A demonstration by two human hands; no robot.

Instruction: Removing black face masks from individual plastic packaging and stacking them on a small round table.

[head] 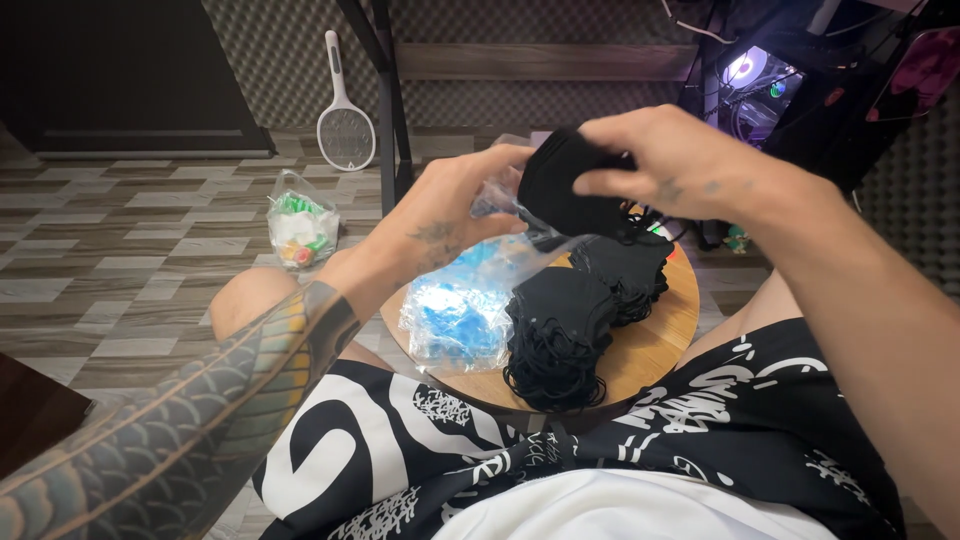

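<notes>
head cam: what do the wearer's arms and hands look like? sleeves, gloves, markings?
Both bare: no sleeves, no gloves. Left forearm carries a dense scale-pattern tattoo in dark, yellow and orange; left hand has a small dark tattoo near the wrist. Right hand shows small faint marks on its back.

Round wooden worktop (pixel 655 350), bearing two stacks of black face masks (pixel 556 335) (pixel 628 270) and a pile of clear bags with blue print (pixel 460 310) at its left edge.

Your left hand (pixel 445 215) carries a small tattoo, and scale-pattern ink in dark blue and yellow covers that forearm. Your right hand (pixel 665 165) shows faint marks. You wear black shorts (pixel 420 440) with white graphics.
</notes>
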